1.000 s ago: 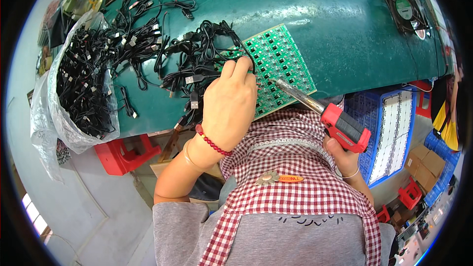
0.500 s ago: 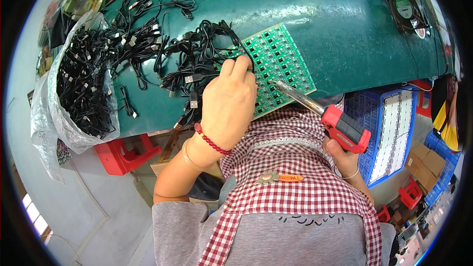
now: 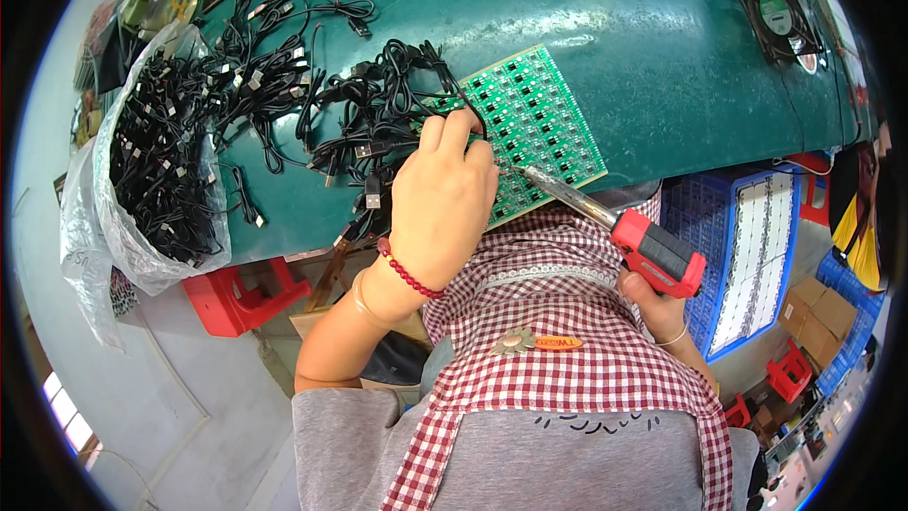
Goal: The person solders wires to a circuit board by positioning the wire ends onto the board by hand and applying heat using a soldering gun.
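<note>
A green circuit board panel (image 3: 549,123) lies on the dark green table (image 3: 662,47), near its front edge. My left hand (image 3: 445,199) rests on the board's left part, fingers pinching a thin black cable (image 3: 454,99) against it. My right hand (image 3: 648,298) grips a red soldering gun (image 3: 653,251) below the table edge. Its metal tip (image 3: 530,175) reaches up to the board, right beside my left fingers. A red bead bracelet sits on my left wrist.
A tangle of black cables (image 3: 312,85) covers the table left of the board. A clear plastic bag (image 3: 151,161) full of cables hangs at the left edge. A small black fan (image 3: 780,14) stands far right. Blue crates (image 3: 747,255) and red stools (image 3: 236,293) sit below.
The soldering gun's tip has crept slightly closer to my left fingers on the board. My left hand has hardly moved.
</note>
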{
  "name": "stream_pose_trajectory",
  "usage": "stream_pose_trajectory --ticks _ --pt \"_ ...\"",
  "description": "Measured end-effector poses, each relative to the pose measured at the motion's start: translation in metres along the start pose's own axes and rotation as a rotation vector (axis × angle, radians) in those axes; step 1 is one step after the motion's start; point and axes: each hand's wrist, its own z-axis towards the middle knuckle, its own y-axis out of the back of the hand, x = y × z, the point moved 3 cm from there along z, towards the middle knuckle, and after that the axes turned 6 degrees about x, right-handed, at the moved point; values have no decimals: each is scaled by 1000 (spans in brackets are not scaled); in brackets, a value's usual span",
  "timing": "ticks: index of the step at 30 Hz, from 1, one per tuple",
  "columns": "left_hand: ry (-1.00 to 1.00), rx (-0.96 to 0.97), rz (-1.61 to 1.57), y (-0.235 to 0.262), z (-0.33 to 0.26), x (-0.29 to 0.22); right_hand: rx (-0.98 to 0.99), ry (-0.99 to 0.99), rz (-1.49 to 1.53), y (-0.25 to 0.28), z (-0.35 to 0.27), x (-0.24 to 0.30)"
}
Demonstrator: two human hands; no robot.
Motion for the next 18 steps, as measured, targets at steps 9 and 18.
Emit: stream_pose_trajectory --ticks 9,18 --pt "-23 -86 55 -3 -2 -2 34 15 -74 -3 6 1" --pt "-36 -105 54 -3 -2 -3 -39 143 -119 -4 5 5"
